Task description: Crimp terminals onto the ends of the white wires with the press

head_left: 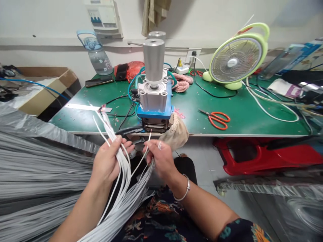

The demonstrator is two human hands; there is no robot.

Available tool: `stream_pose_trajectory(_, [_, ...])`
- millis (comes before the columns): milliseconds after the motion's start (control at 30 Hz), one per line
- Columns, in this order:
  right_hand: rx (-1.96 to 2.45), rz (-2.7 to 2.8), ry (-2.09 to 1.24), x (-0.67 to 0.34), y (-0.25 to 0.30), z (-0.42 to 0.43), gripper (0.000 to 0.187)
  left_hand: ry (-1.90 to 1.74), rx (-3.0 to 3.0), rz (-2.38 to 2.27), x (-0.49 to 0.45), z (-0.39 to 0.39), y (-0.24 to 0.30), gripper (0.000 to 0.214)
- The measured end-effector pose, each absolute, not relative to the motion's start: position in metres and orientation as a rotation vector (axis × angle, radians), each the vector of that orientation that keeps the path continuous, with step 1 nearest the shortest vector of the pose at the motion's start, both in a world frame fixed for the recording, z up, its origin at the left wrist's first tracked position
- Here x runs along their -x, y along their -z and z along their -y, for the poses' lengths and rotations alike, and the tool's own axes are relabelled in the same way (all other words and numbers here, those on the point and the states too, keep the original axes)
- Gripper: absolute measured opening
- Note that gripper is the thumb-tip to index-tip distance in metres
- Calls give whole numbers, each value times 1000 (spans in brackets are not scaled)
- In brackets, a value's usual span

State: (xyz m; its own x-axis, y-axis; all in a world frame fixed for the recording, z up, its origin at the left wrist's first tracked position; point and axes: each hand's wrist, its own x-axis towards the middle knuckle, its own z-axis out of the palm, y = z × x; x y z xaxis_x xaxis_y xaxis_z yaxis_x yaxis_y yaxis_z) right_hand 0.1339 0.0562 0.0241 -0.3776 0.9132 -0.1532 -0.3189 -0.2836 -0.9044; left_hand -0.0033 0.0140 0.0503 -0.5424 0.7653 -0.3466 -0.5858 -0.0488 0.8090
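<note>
My left hand [109, 159] is closed round a bunch of thin white cords [111, 129] whose ends fan up over the table edge. My right hand [161, 156] pinches a single white cord [149, 138], its tip pointing up toward the small pneumatic press [154, 97] at the table's front edge. More white cords [131, 198] trail down across my lap. A bracelet is on my right wrist. The two hands are close together just below the press.
A large pile of grey-white cords in plastic wrap [37, 168] lies at my left. On the green table [239, 114] are orange scissors [216, 118], a green fan [237, 60], a water jug [97, 53], a phone and cables. A red stool [264, 156] stands under the table.
</note>
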Motion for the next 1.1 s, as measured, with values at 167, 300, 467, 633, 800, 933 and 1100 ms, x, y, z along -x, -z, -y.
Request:
stream_pose_trajectory(167, [867, 728, -1832, -137, -39, -73, 16, -1867, -173, -1202, 5, -29, -77, 7])
stream_pose_trajectory(300, [870, 582, -1852, -135, -46, -79, 16, -1878, -206, -1183, -4, -37, -90, 7])
stream_pose_trajectory(467, [860, 565, -1813, -131, -45, -83, 15, -1887, -215, -1166, -7, -39, -89, 7])
stream_pose_trajectory(633, [817, 745, -1758, -139, -32, -77, 19, -1826, -191, -1070, -6, -32, -79, 5])
stream_pose_trajectory(800, [782, 1029, -1758, -152, -18, -60, 22, -1639, -181, -1138, -11, -17, -59, 8])
stream_pose_trajectory(933, [808, 1066, -1830, -156, -12, -53, 23, -1501, -268, -1186, -16, -3, -38, 23])
stream_pose_trajectory(1100, [777, 1046, -1859, -156, -12, -56, 16, -1397, -448, -1285, -24, 11, -8, 30])
